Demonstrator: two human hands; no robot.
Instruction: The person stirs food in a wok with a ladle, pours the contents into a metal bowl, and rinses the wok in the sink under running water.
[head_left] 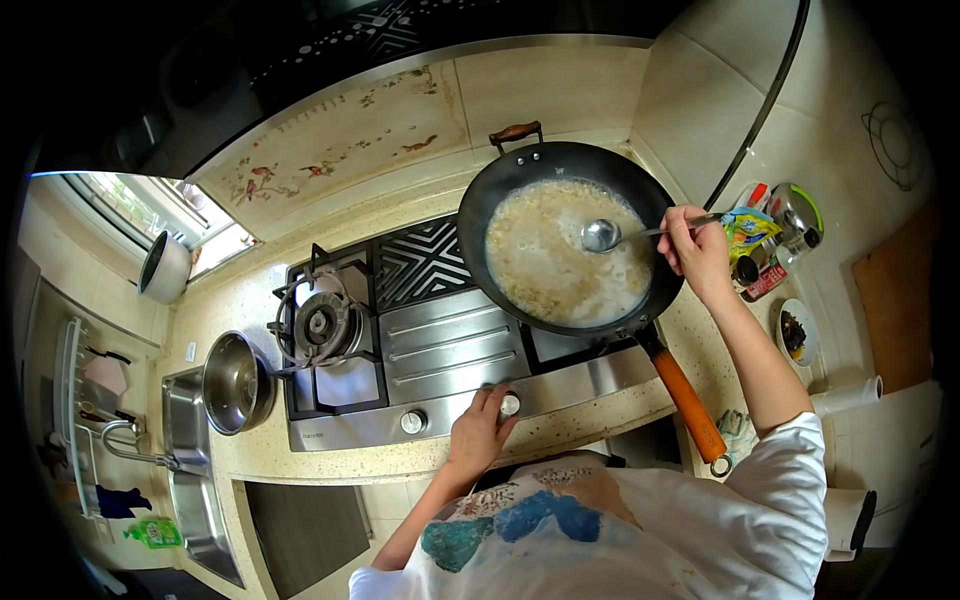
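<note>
"One metal ladle (pixel 600 236), but where is it, exactly?"

"Its bowl is in the wok (pixel 640 185), at the cloudy, pale broth (pixel 540 275); its shaft slants over the rim on the right. The right grip (pixel 700 255) is closed around the shaft, near its upper end."

"How would it handle?"

"Light and stiff, I'd guess, though slick if wet. The upper shaft seems the right place to hold, clear of the broth."

"And the wok?"

"Heavy, I'd say, with a shifting load. I'd take the long wooden handle (pixel 688 400) and steady it by the small loop handle (pixel 515 133) opposite."

"What's floating in there?"

"Small pale bits, gathered mostly around the edges; I can't name them."

"What is the left grip (pixel 478 440) doing?"

"Its fingers are at the right-hand stove knob (pixel 510 404). I can't tell whether they pinch it or just rest there."

"Any other containers?"

"A white dish (pixel 811 320) with dark pieces (pixel 793 337), on the right. On the left, a steel basin (pixel 240 382) sits on the counter (pixel 285 455) beside the sink (pixel 187 415), and a pot (pixel 165 270) stands near the window, its contents hidden."
</note>
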